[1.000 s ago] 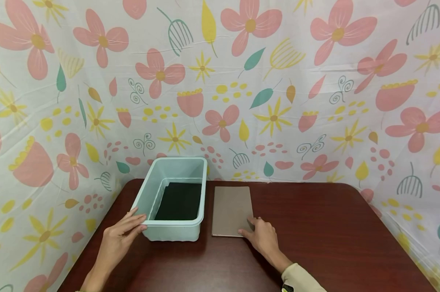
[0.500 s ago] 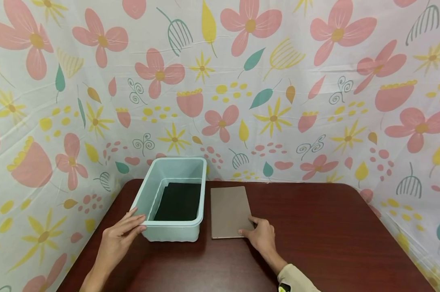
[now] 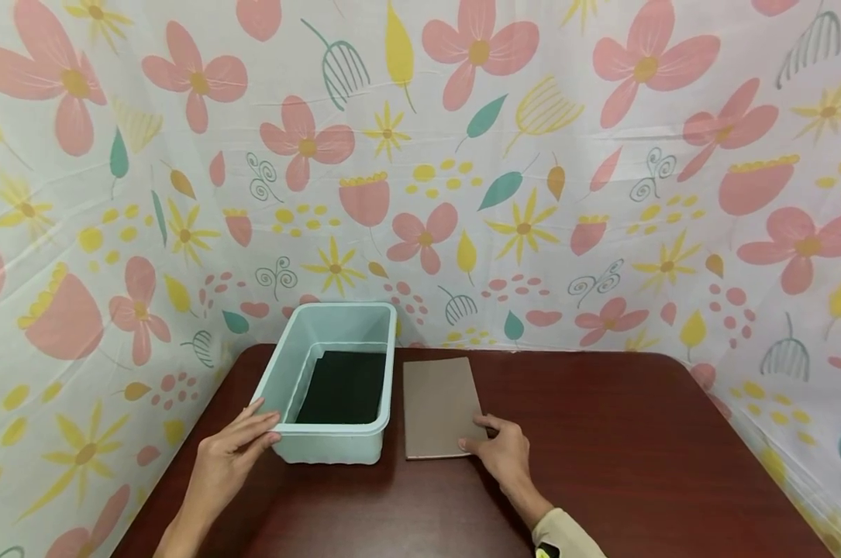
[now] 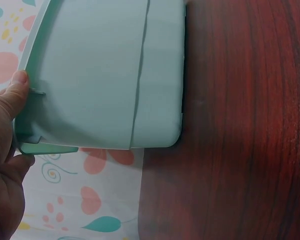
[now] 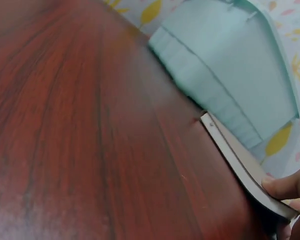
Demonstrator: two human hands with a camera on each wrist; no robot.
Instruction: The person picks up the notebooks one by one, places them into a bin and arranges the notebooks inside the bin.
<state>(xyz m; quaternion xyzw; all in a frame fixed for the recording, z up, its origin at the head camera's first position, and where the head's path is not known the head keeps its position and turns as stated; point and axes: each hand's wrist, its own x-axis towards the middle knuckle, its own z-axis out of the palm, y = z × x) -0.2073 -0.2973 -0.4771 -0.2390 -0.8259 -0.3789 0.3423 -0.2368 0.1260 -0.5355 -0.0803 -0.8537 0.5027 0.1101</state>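
Observation:
A light green plastic tub [image 3: 332, 447] stands on the left part of the table, with a flat black thing [image 3: 343, 387] lying on its bottom. My left hand [image 3: 225, 457] grips the tub's rim at the near left corner; the left wrist view shows the thumb on one side of the rim and fingers on the other. To the right of the tub is a notebook [image 3: 439, 407] with a plain taupe cover. Its near right corner is pinched by my right hand [image 3: 505, 457], thumb on top. In the right wrist view the notebook's pale page edge [image 5: 235, 162] shows, its held corner slightly raised.
The dark red-brown wooden table [image 3: 601, 449] has rounded far corners. A white flowered cloth [image 3: 532, 155] hangs close behind it and along both sides. The tub's far end stands near this cloth.
The notebook has shifted slightly left and towards me, turning a little, with my right hand on its corner. My left hand and the tub have stayed in place.

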